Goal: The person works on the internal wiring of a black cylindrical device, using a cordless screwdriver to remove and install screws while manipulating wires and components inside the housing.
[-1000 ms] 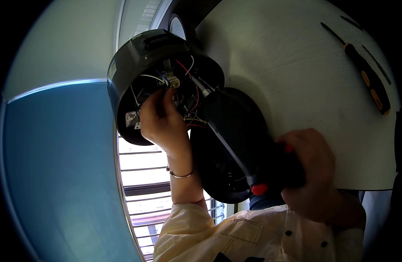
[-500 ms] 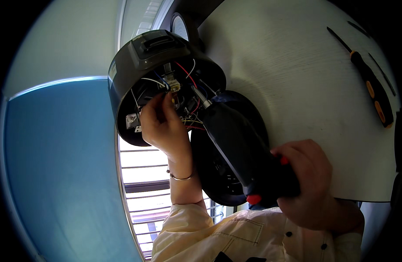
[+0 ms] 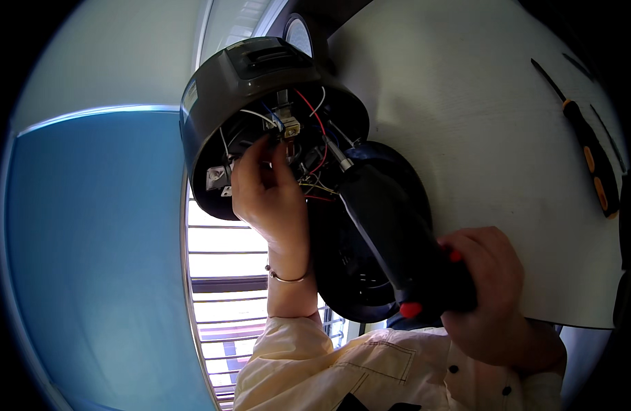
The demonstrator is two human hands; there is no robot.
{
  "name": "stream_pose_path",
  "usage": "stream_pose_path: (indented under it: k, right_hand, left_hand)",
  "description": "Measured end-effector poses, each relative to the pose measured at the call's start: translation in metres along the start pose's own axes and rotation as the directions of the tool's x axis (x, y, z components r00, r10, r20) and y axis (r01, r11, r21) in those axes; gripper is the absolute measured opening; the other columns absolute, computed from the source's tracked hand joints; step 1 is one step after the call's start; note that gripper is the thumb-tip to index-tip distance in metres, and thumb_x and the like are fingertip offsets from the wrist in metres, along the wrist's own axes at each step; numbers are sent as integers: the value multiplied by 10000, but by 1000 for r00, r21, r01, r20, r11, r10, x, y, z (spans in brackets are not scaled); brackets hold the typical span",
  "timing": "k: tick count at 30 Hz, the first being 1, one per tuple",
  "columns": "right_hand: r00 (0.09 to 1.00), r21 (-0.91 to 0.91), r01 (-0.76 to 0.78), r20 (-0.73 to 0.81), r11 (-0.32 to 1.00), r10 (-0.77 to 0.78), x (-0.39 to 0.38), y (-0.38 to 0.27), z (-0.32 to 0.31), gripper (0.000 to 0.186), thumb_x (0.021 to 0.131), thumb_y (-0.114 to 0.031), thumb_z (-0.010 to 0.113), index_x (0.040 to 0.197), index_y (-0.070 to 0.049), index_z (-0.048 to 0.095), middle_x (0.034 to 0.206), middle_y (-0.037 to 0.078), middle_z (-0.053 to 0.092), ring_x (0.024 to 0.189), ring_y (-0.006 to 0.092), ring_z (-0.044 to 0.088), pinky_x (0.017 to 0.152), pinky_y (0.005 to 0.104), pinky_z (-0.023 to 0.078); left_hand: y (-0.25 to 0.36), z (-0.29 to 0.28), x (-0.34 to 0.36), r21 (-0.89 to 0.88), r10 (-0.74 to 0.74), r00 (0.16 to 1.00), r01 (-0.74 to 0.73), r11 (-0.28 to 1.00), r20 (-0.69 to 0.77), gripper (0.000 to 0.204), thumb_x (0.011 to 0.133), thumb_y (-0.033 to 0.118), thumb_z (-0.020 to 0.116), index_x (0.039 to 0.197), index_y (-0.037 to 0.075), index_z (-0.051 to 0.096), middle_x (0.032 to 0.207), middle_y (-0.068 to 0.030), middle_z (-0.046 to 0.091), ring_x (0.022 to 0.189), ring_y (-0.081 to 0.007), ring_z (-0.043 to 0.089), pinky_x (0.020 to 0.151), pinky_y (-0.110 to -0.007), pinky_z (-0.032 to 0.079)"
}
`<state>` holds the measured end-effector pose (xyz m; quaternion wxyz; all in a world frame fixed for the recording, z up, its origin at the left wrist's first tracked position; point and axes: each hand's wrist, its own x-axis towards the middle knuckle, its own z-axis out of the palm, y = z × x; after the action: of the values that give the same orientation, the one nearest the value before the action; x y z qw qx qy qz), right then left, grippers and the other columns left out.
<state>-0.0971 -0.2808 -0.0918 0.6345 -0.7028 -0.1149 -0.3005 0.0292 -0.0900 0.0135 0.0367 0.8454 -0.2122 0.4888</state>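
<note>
Shifts slightly rightward in view with opened housing (image 3: 236, 81), not yet closed — grips power driver (image 3: 397, 236) in right hand (image 3: 490, 288), reaches among wires (image 3: 260, 116) with left hand (image 3: 271, 197), grip unclear.

A thin, shiny bracelet (image 3: 286, 279) is worn just behind the left hand (image 3: 269, 195). Farther back from that grip, the wrist is followed by a loose cream sleeve (image 3: 288, 346). The matching shirt (image 3: 425, 383) is marked by dark pocket stitching (image 3: 391, 344); dark round buttons (image 3: 453, 369) are set behind the right hand (image 3: 487, 294).
</note>
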Motion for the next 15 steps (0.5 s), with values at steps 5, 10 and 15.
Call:
stream_pose_path:
  k: [5,10,15]
  right_hand:
    - [1000,-14,1,-27,1000,-1,-1,0,3,471,482,30,650,940,1,547,850,149,551,712,299,558,601,360,453]
    - [1000,-27,5,-30,1000,-6,2,-3,4,461,487,30,653,934,3,546,838,143,554,713,295,560,604,358,455]
    - [1000,-35,-10,-3,999,10,4,-4,2,454,486,32,657,926,3,545,840,144,552,717,295,560,609,358,456]
  left_hand:
    - [4,-4,2,38,-6,1000,6,999,16,161,748,-14,676,906,5,651,762,-55,653,543,-40,537,473,-169,404]
    - [-1,-1,4,-9,18,1000,-18,1000,-12,165,734,26,693,890,46,644,686,-42,580,480,-115,488,431,-240,373]
    - [-5,1,5,1,51,998,-51,999,-28,144,739,20,686,874,43,643,661,-55,565,496,-137,505,432,-254,381]
